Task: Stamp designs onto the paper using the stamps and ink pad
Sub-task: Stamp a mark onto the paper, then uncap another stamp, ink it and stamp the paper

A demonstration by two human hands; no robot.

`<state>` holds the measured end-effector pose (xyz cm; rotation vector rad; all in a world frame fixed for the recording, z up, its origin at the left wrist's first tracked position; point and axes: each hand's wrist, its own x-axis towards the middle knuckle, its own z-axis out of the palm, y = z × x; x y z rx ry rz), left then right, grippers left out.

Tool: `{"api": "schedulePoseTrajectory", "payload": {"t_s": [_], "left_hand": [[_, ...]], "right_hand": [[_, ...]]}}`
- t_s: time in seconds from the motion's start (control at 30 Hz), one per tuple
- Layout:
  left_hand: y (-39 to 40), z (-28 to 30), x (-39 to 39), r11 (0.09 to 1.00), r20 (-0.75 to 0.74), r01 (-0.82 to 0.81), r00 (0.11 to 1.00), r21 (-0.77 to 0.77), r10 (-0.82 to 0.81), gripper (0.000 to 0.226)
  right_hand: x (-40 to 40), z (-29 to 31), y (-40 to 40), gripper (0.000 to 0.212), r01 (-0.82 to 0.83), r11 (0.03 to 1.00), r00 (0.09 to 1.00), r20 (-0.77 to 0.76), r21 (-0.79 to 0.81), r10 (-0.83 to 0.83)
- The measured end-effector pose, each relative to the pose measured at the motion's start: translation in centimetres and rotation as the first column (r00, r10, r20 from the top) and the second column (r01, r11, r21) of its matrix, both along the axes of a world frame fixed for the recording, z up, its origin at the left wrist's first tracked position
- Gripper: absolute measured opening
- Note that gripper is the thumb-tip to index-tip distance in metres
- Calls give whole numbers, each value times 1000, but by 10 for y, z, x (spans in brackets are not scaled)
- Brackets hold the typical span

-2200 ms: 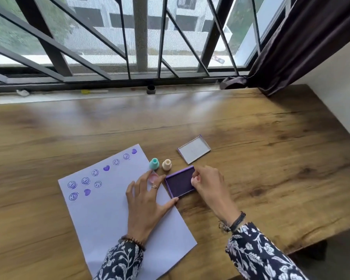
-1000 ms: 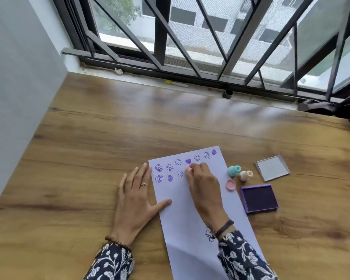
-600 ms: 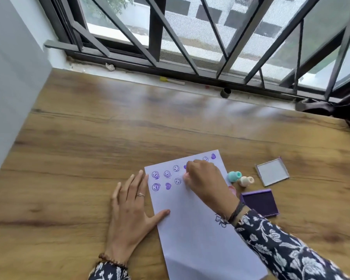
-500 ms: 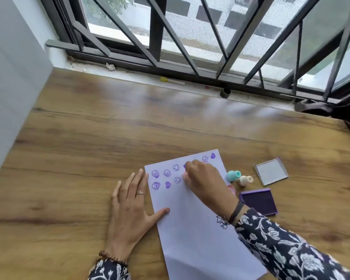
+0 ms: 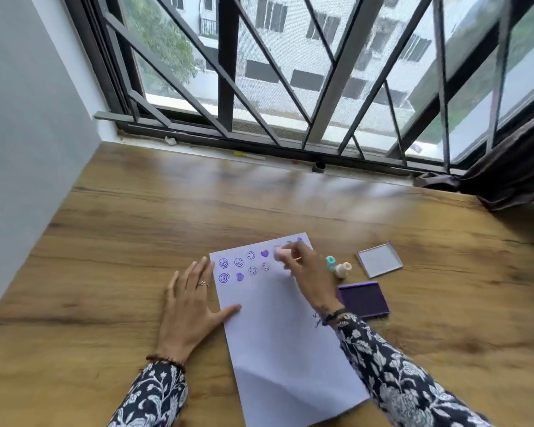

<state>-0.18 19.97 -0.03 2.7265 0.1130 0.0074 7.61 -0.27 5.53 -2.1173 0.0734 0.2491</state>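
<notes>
On the wooden table (image 5: 142,229), by the barred window (image 5: 290,72): open ink pad (image 5: 363,298), purple face up, nothing in it; lid (image 5: 379,260) lying apart just beyond. Between pad and paper (image 5: 278,334), teal stamp (image 5: 330,262) and cream stamp (image 5: 342,270), side by side. Across the paper's far end, two rows of purple prints (image 5: 244,266), smileys and hearts. Right hand (image 5: 305,269) over the far end, fingers pinched on a pink stamp (image 5: 280,253), blurred; touching the sheet or just lifted, cannot tell. Left hand (image 5: 191,306) flat, fingers spread, thumb on the paper's left edge. Dark curtain (image 5: 512,167) at far right.
</notes>
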Motion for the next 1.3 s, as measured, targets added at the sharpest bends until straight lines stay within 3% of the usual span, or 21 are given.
{"api": "schedulePoseTrajectory", "payload": {"t_s": [0.03, 0.1, 0.2, 0.3, 0.4, 0.5, 0.6, 0.83, 0.93, 0.97, 1.0, 1.07, 1.1, 1.13, 1.23, 1.3], "left_hand": [[0, 0, 0, 1000, 1, 1, 1000, -3, -1, 109], [0, 0, 0, 1000, 18, 4, 1000, -7, -4, 109], [0, 0, 1, 999, 16, -7, 1000, -44, 7, 101], [-10, 12, 7, 993, 94, -30, 995, -114, 41, 67], [-47, 29, 16, 981, 246, 104, 967, -167, -61, 41], [-99, 41, 24, 911, 209, 315, 941, -266, -264, 29], [-143, 39, 34, 873, 132, 399, 917, -280, -377, 29], [-173, 28, 53, 923, -5, 321, 944, -211, -330, 24], [-174, 28, 53, 895, 3, 230, 969, -382, -248, 18], [-174, 30, 52, 850, -31, 124, 986, -513, -163, 14], [-173, 33, 50, 746, -105, -6, 991, -666, -87, 10], [-172, 40, 43, 385, -289, -241, 955, -891, -70, 10], [-171, 41, 39, 282, -317, -285, 945, -916, -74, 12], [-170, 41, 35, 291, -296, -266, 953, -919, -65, 13], [-171, 47, 28, 529, -158, -103, 986, -843, -58, 15], [-173, 50, 26, 583, -69, -2, 993, -813, -92, 18]], "right_hand": [[-6, 2, -6, 12, 158, 968, 987, -65, 197, -148], [-17, 3, -20, 12, 347, 845, 937, -200, 408, -288], [-35, 6, -42, 17, 405, 780, 910, -289, 477, -296], [-49, 6, -67, 11, 486, 710, 873, -331, 510, -359], [-60, 4, -90, 11, 555, 648, 832, -338, 522, -441], [-66, 2, -101, 12, 568, 653, 823, -336, 502, -457], [-69, 1, -105, 13, 541, 698, 841, -301, 469, -450], [-69, -1, -110, 9, 443, 759, 896, -256, 477, -363], [-69, -3, -111, 9, 413, 778, 911, -232, 473, -342], [-68, -4, -112, 7, 402, 784, 915, -221, 473, -336], [-68, -4, -114, 7, 391, 786, 921, -211, 479, -329], [-68, -4, -116, 7, 373, 782, 928, -199, 500, -315], [-67, -4, -117, 7, 366, 778, 931, -195, 510, -310], [-66, -3, -118, 7, 360, 775, 933, -189, 519, -307], [-64, 1, -121, 10, 319, 812, 947, -137, 489, -290], [-63, 5, -121, 14, 256, 881, 966, -64, 397, -252]]}}
